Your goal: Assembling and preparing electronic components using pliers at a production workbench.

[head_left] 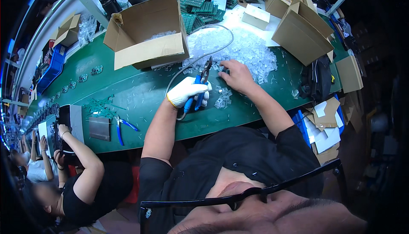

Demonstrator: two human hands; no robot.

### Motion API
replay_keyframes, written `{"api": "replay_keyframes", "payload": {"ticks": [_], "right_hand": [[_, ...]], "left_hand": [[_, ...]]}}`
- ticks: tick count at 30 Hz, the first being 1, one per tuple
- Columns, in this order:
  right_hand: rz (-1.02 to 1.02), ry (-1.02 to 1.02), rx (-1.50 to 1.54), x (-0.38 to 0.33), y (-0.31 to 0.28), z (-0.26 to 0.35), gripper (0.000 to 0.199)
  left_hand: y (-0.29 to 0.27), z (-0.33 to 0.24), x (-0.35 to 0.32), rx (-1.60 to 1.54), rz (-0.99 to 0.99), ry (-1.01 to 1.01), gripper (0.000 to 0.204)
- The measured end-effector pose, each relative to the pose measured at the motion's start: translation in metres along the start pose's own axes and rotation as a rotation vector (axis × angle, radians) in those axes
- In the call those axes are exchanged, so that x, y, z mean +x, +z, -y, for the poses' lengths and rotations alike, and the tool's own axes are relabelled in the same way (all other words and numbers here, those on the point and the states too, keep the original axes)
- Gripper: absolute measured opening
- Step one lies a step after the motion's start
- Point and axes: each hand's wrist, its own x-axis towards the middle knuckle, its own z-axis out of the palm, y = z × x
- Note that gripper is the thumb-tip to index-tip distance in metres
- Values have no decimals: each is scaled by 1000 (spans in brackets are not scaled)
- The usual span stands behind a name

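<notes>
My left hand [188, 92], in a white knitted glove, is wrapped round a pair of blue-handled nippers [199, 90]. Their dark jaws point up and away from me, and a grey cable [172, 80] runs from the handle end and loops over the table. To the right of the jaws, my bare right hand [237, 75] has its fingers bent toward the thumb, with what looks like a small clear plastic piece [224, 69] between the tips. Just beyond lies a wide heap of clear plastic pieces [251, 48]. A smaller cluster of clear pieces [223, 98] lies below my hands.
An open cardboard box [149, 55] stands at the back left, another carton [302, 34] at the right. Green circuit boards [204, 10] are piled behind. Blue-handled pliers [121, 129] and green scraps [102, 105] lie left. A co-worker's arm [87, 155] reaches over the bench further left.
</notes>
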Motion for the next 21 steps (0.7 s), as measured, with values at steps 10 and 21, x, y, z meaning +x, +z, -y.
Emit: {"api": "replay_keyframes", "payload": {"ticks": [10, 21], "right_hand": [[-41, 99, 164, 3, 17, -22, 29], [91, 434, 1453, 4, -14, 10, 25]], "left_hand": [[-1, -5, -2, 25, 24, -31, 34], [-2, -3, -1, 51, 89, -63, 47]]}}
